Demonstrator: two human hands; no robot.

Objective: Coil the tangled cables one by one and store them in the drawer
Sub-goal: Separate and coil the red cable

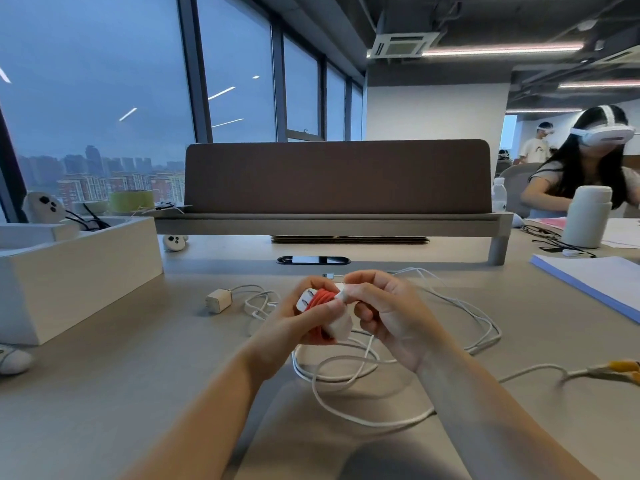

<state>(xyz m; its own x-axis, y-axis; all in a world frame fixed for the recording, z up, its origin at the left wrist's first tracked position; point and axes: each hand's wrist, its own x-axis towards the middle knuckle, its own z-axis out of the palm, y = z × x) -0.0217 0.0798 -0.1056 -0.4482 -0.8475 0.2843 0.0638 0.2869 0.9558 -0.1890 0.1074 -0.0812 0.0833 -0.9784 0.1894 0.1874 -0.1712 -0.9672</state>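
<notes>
My left hand (298,323) grips a white charger block (341,326) with a red cable (323,297) wound around it, held above the middle of the desk. My right hand (384,313) pinches the white end of that red cable at the top of the block. Under and behind my hands, loose white cables (349,368) lie in tangled loops on the desk. One of them runs to a small white plug adapter (219,300) on the left. The white drawer box (74,268) stands open-topped at the left, with black cables in it.
A brown desk divider (337,176) on a grey shelf closes off the back. White controllers (175,241) lie at the left and by the shelf. A white bottle (587,216), papers (595,277) and a yellow-tipped cable (620,367) sit at the right. A person with a headset sits at the back right.
</notes>
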